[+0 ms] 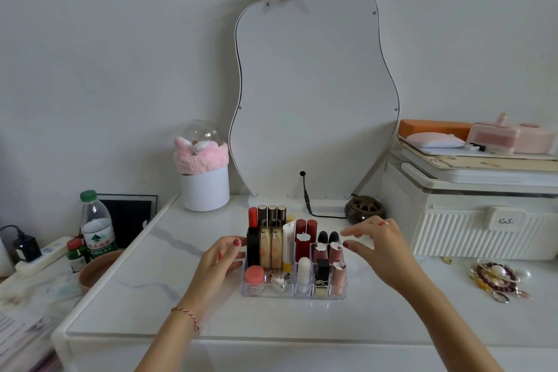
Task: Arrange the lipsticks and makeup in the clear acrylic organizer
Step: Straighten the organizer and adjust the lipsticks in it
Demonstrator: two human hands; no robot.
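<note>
Acrylic organizer [293, 295] holds upright lipsticks [306, 238]; left hand [218, 263] touches its left wall, right hand [381, 246] hovers just right, fingers spread, holding nothing.

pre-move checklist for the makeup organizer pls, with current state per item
1. Organizer flat on the tabletop: ok.
2. Left hand steadying the organizer's left side: ok, fingers rest against it.
3. Right hand free of items: ok, fingers spread, holding nothing, hovering at the right side.
4. Items standing upright in compartments: ok, including the white tube and the black lipstick.
5. Loose makeup left outside the organizer: ok, none seen.
6. Spare slots at the back row: cannot tell, hidden by the front items.
</note>
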